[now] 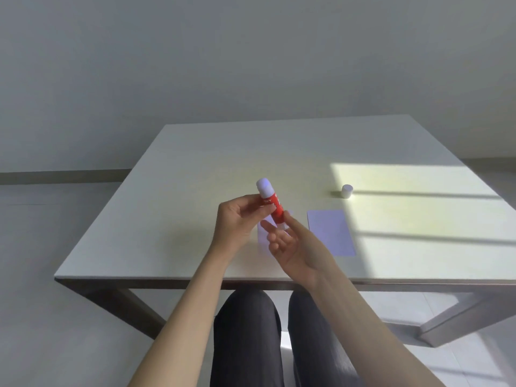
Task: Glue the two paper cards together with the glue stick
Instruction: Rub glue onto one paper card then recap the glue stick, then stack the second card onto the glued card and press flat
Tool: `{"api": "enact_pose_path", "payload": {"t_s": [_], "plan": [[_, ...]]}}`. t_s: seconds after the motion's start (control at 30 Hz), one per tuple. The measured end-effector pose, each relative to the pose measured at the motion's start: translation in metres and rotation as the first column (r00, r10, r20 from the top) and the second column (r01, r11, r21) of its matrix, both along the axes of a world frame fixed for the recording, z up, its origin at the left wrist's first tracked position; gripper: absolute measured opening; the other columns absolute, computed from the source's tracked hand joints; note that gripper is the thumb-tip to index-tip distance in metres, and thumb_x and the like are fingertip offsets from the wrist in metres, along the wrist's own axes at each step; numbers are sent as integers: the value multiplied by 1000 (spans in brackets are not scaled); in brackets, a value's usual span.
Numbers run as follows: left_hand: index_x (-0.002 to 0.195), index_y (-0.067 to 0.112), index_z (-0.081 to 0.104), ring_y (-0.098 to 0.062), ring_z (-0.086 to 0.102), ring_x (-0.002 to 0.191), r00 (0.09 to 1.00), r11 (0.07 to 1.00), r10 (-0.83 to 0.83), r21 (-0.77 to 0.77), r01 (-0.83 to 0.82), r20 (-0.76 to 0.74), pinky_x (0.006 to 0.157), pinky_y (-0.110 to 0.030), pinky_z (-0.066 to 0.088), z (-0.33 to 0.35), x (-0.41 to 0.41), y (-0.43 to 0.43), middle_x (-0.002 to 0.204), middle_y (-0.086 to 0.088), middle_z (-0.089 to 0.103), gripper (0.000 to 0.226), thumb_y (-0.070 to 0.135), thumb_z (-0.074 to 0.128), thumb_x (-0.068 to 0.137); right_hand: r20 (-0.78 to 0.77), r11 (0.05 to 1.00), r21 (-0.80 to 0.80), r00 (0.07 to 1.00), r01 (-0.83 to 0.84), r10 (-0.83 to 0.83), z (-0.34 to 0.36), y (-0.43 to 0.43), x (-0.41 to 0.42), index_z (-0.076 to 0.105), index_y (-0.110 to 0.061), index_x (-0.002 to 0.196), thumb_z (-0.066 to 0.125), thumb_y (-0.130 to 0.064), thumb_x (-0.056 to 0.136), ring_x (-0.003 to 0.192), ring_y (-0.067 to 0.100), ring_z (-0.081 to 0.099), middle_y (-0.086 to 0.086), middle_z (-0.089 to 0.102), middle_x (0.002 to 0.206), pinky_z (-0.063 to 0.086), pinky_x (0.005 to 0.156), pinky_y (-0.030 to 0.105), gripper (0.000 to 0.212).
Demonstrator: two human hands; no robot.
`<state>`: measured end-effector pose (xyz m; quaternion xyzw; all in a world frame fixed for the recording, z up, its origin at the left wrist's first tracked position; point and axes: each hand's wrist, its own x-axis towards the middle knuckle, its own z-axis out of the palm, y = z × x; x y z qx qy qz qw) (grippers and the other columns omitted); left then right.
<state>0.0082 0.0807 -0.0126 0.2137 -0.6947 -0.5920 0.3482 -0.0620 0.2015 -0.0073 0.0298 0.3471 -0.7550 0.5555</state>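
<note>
Head view: glue stick (272,203), uncapped, raised above bench (173,219); left hand (237,222) grip clamped on barrel, right hand (290,241) pinching base. Cap (346,191) upright far right. Two cards (331,231) flat beneath and beside.

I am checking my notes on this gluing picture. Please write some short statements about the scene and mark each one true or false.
1. The left hand holds the glue stick by its red body. True.
2. The white cap is on the floor. False: it stands on the table, in the sunlit patch.
3. The right hand touches the lower end of the glue stick. True.
4. The two cards are stacked together. False: one paper card lies apart to the right, the other card lies partly hidden under the hands.
5. The glue stick lies flat on the table. False: it is held above it.
</note>
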Motion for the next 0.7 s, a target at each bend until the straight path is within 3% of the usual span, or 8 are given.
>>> {"api": "enact_pose_path", "payload": {"t_s": [0.1,0.2,0.33,0.5,0.57,0.7], "plan": [[73,28,76,2,70,77,992,987,120,-112,-116,28,75,-9,47,12,-7,-19,73,12,76,7,23,72,75,-104,999,50,995,-1,6,-8,11,-2,56,-5,106,60,-14,90,49,16,59,17,68,95,52,48,22,19],[57,34,69,15,64,66,943,915,318,-294,-277,102,63,-1,40,25,-16,-47,57,23,69,20,24,67,75,-210,999,47,978,7,3,-8,20,-3,55,-6,119,62,-7,87,52,17,58,13,67,89,50,50,23,33],[53,22,66,9,63,64,865,868,444,-353,-349,236,57,-12,40,20,-31,-69,54,14,70,28,37,61,77,-404,997,67,915,43,-13,-5,28,-2,61,-9,117,56,-3,89,54,18,52,10,64,83,46,54,24,28],[59,18,68,6,63,62,842,874,455,-329,-358,291,59,-22,44,0,-36,-72,55,8,70,30,40,63,79,-684,981,121,729,152,-29,-6,32,-2,66,-13,108,54,0,89,47,12,48,6,62,77,43,50,20,26],[56,22,65,14,60,57,835,871,462,-327,-366,297,58,-18,42,-4,-36,-72,56,11,70,29,40,64,79,-810,969,169,586,181,31,-10,32,-2,69,-15,103,55,-1,87,45,8,49,3,61,74,44,51,19,25],[55,27,63,18,59,53,844,881,449,-301,-365,292,62,-18,43,-7,-34,-70,47,24,64,23,32,66,78,-975,942,222,26,250,222,-23,27,1,73,-15,103,57,-5,88,60,3,51,-6,60,78,42,64,10,24]]}}
